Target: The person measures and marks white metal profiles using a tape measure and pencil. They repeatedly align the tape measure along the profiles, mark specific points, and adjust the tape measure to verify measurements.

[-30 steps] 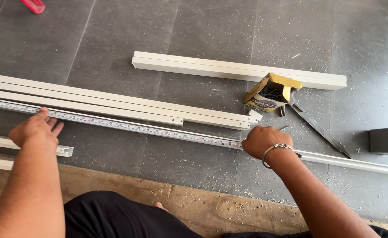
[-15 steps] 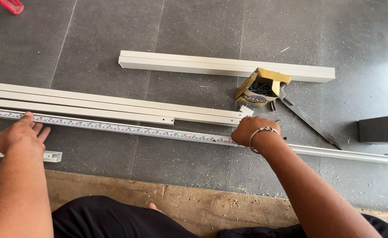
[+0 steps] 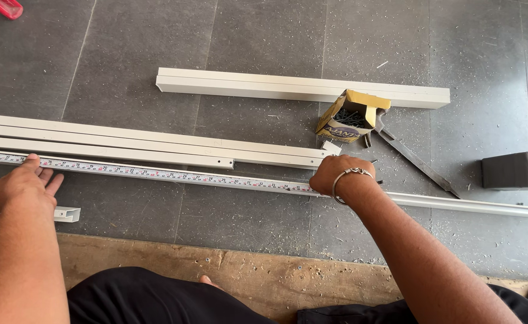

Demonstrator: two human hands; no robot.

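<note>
A yellow-white measuring tape (image 3: 156, 174) lies stretched along a long white metal channel (image 3: 468, 205) on the grey tiled floor. My left hand (image 3: 24, 186) presses flat on the tape's left part, fingers spread. My right hand (image 3: 335, 174), with a metal bracelet on the wrist, is closed over the tape's other end on the channel; what it grips is hidden under the fingers. Just beyond the tape lie two or three more white channels (image 3: 126, 144) side by side.
A separate white channel (image 3: 300, 89) lies farther out. An open yellow box of dark screws (image 3: 351, 117) stands beside my right hand, with a dark metal strip (image 3: 417, 161) next to it. A dark block (image 3: 513, 171) sits at right, a red object (image 3: 5, 7) at top left. Sawdust covers a wooden board (image 3: 264, 276) near my knees.
My view has shifted a little. Both hands stay on the tape, and the right hand has slid slightly along the channel toward the screw box.
</note>
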